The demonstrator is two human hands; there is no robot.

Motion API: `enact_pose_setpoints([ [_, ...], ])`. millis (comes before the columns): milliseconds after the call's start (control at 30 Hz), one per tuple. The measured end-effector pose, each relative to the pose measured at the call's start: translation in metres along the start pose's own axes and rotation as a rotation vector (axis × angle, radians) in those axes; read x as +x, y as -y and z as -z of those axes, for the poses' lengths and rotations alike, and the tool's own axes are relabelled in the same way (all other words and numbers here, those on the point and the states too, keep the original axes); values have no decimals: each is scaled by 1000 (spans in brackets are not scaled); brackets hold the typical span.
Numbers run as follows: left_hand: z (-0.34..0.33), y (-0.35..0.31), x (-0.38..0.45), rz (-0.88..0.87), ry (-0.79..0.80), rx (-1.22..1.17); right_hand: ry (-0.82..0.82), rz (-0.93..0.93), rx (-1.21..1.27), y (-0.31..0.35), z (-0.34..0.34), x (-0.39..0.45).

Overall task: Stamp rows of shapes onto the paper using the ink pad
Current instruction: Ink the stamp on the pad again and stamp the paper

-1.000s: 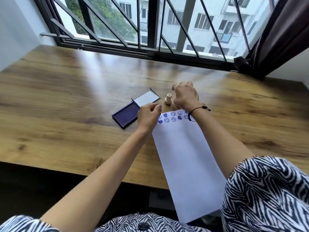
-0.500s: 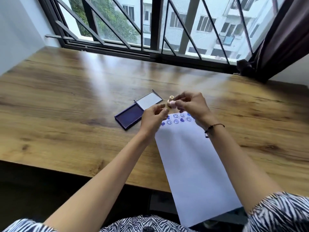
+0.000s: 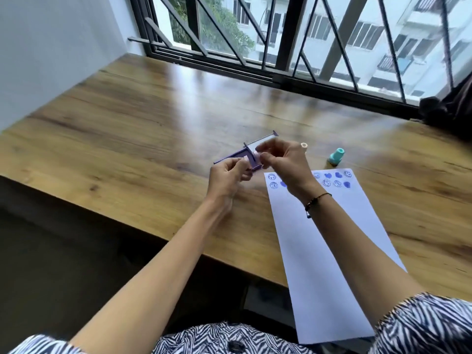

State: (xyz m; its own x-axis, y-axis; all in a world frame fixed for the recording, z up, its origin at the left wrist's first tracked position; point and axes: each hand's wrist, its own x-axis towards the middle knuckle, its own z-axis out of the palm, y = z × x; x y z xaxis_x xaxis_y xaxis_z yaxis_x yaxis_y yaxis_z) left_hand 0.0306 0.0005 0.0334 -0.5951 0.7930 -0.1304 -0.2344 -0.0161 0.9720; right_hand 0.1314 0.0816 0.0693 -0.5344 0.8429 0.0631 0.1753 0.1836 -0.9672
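Observation:
A white paper (image 3: 332, 238) lies on the wooden table (image 3: 127, 139), with two rows of blue smileys and hearts (image 3: 332, 178) stamped along its far end. The purple ink pad (image 3: 233, 157) lies open left of the paper, its lid (image 3: 260, 139) flat behind it and partly hidden by my fingers. My left hand (image 3: 227, 175) and my right hand (image 3: 283, 164) meet above the pad. Both pinch a small pink stamp (image 3: 256, 155), which is blurred. A beige stamp (image 3: 304, 146) stands behind my right hand, and a teal stamp (image 3: 336, 157) stands beyond the paper's far edge.
The table's front edge (image 3: 178, 241) runs diagonally below my forearms, and the paper hangs over it. A barred window (image 3: 281, 47) runs along the far side, with a dark curtain (image 3: 449, 111) at the far right.
My right hand has picked up the pink stamp from beside the beige one and carried it left over the ink pad. My left hand left the paper and joined it. The view swung left.

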Motion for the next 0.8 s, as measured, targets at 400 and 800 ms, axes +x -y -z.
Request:
enact_pose_setpoints([
  [400, 29, 19, 2, -93, -327, -54, 246, 436, -1049, -15, -49, 36],
  [800, 32, 20, 3, -70, -304, 51, 291, 432, -1029, -18, -53, 40],
])
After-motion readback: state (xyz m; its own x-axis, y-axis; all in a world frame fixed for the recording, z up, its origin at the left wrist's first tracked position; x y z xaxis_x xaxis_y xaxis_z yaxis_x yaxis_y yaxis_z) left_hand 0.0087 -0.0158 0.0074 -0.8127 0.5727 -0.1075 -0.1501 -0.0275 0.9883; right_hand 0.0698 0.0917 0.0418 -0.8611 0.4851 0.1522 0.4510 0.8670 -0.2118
